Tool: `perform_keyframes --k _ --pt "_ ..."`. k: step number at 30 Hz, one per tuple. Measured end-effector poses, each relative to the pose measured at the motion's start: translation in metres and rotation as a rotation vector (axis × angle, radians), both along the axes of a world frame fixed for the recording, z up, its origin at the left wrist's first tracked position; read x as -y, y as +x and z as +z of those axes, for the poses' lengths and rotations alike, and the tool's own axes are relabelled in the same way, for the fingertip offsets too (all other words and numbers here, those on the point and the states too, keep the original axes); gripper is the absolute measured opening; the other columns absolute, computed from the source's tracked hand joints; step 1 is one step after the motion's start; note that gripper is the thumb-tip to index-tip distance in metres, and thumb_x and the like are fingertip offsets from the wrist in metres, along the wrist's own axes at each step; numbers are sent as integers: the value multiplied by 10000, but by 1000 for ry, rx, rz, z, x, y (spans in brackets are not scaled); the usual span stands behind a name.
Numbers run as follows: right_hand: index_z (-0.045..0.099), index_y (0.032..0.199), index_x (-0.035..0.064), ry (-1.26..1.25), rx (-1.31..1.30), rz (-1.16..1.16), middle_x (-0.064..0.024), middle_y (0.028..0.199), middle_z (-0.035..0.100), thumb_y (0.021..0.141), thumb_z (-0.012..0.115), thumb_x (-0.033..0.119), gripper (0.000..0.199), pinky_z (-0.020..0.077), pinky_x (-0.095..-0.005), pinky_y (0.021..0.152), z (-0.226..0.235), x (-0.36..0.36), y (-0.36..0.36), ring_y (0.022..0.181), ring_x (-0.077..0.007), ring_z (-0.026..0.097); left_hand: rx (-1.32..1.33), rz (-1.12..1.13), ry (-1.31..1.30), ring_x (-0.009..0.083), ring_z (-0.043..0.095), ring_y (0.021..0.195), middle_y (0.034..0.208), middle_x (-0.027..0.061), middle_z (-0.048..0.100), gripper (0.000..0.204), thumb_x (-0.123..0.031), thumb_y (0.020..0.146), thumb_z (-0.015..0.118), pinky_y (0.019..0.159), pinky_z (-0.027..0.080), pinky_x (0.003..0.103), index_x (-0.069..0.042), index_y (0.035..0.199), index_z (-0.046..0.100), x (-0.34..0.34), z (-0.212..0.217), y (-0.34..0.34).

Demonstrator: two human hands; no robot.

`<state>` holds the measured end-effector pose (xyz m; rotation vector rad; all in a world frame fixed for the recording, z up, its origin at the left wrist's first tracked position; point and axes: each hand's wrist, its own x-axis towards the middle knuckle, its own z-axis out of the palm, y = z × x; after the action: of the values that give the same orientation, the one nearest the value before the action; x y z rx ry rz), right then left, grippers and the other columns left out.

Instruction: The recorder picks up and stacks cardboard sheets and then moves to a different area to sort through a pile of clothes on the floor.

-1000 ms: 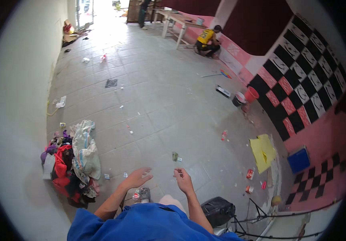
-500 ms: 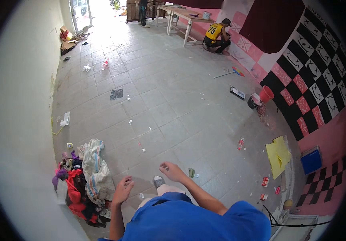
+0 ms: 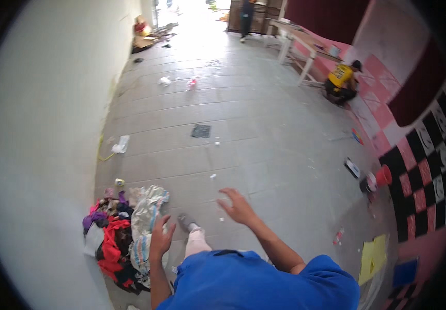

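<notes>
Clothes pile, a heap of red, purple and pale fabrics, lies on the tiled floor against the white wall, at lower left. Left hand hangs above the heap's right edge, fingers loosely curled, holding nothing. Right hand is raised over bare tiles, fingers spread, empty. 1 foot in a grey shoe steps between both hands. A person in yellow crouches by the far pink wall.

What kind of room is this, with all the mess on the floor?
Probably a hall being fixed up or painted: a bare tiled floor strewn with litter, a pink and checkered wall, a rag pile, and a crouching person working at the wall.
</notes>
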<state>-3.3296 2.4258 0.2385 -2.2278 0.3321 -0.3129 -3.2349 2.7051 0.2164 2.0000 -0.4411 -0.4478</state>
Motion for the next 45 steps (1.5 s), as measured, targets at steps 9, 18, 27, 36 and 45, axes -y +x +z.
perform_keyframes --k 9,18,27,36,45 --pt "500 1202 18 -93 4 -186 -201 1244 472 860 575 273 433 381 -385 968 24 36 149 1149 -350 467 405 -51 184 353 399 1225 1281 174 472 452 -325 834 599 1008 321 440 -63 1194 523 49 43 206" --pt "479 1231 14 -96 -62 -213 -215 1284 433 857 581 265 462 347 -391 1001 -2 96 291 1198 -358 417 461 -38 319 391 289 1296 1370 181 375 523 -454 841 555 1011 229 582 -93 1218 524 105 36 351" --pt "520 1167 11 -33 -46 -124 -204 1197 506 849 585 257 407 372 -391 971 -3 162 475 1151 -352 464 334 0 389 385 361 1235 1315 195 423 506 -441 860 531 1024 275 481 -54 1186 546 131 32 483" --pt "568 1096 29 -137 -14 137 -169 1147 548 839 605 237 332 391 -397 964 22 194 666 1162 -353 465 93 321 293 368 399 1208 1274 215 457 455 -388 867 544 1025 305 414 -38 1158 546 112 17 586" --pt "583 1062 33 -151 -2 52 -171 1086 568 829 613 230 307 426 -381 905 29 236 843 1066 -344 523 76 245 248 358 499 1104 1154 204 542 438 -350 868 550 952 386 392 -26 1163 534 157 17 818"
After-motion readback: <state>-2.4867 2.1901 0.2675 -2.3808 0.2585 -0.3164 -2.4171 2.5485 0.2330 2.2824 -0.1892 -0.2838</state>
